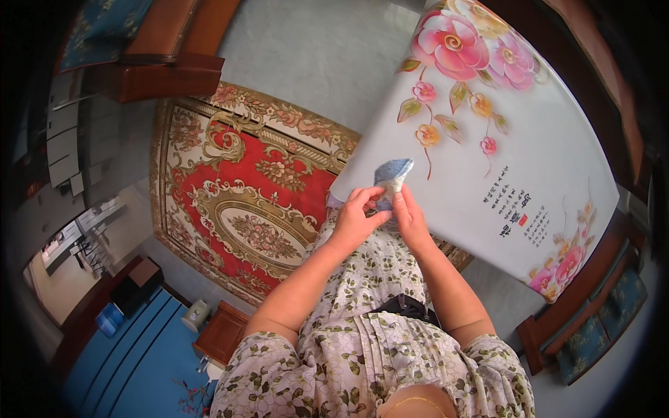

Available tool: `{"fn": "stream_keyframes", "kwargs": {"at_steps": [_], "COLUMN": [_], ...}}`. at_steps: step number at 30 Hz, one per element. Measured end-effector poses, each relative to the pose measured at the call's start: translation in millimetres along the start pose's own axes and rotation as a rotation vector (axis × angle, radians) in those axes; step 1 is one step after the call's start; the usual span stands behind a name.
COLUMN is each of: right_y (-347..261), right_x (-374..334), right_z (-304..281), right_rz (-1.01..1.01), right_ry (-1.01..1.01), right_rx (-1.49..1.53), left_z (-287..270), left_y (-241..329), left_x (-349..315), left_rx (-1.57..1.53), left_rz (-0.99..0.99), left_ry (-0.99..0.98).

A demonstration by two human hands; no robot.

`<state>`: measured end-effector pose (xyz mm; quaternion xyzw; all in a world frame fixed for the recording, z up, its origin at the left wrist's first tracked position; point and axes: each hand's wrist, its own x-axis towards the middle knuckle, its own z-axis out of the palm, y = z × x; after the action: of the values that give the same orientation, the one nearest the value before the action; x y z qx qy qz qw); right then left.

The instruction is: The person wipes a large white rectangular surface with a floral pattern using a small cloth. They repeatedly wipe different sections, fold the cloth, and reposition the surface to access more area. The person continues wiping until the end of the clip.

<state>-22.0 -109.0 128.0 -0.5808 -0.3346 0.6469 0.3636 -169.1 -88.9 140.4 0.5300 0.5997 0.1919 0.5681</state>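
A small blue and whitish piece of soft, cloth-like material (394, 171) stands up between my two hands, just over the near edge of the table. Its exact kind cannot be made out. My left hand (358, 220) pinches its lower left side with bent fingers. On the other side, my right hand (412, 221) has its thumb pressed against the piece, and its other fingers are partly hidden behind. The lower part of the piece is covered by my fingers.
Ahead and to the right is a table with a white floral cover (453, 181). A red and gold patterned rug (230, 230) lies on the grey floor (300, 56) at the left. Wooden seats with blue cushions (603, 327) stand at the right; a blue-topped surface (139, 348) is at lower left.
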Motion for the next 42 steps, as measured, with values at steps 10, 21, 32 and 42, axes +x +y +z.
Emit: {"fn": "stream_keyframes", "kwargs": {"at_steps": [10,21,32,42], "right_y": [-17,-9,75,88], "right_x": [4,9,7,5], "right_z": [-7,-57,-101,-92], "right_rz": [0.079,0.094,0.068,-0.162], "right_ry": [0.153,0.394,0.629,0.296], "right_rx": [0.17,0.081,-0.355,-0.907], "left_z": [-12,-8,63,40], "left_y": [14,-6,-113,-127], "left_x": [13,28,43,29], "left_rx": [-0.743,-0.461,-0.1,0.126], "left_rz": [-0.272,-0.37,-0.54,-0.259], "left_ry": [0.147,0.262,0.213,0.217]}}
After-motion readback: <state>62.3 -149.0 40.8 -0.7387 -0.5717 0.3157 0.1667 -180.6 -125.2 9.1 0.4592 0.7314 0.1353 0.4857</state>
